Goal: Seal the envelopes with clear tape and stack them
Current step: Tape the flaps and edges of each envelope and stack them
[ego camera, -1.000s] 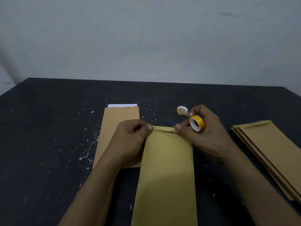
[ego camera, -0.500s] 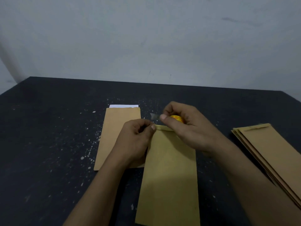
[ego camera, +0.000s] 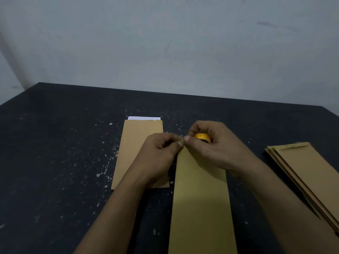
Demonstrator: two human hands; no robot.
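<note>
A long brown envelope (ego camera: 200,195) lies lengthwise in front of me on the dark table (ego camera: 55,162). My left hand (ego camera: 157,154) pinches its top left corner. My right hand (ego camera: 211,149) covers the folded top edge and holds a small yellow tape roll (ego camera: 202,137) in its fingers, its thumb tip touching my left thumb. The tape strip itself is hidden under the fingers. A second brown envelope (ego camera: 135,143) lies to the left, a white sheet (ego camera: 144,118) sticking out of its top.
A pile of several brown envelopes (ego camera: 308,171) lies at the right, fanned toward the table's right edge. White specks dot the table top. A pale wall rises behind the far edge.
My right hand has slid left along the envelope's top edge until its thumb meets my left thumb. The second small roll seen earlier behind the right hand is no longer visible.
</note>
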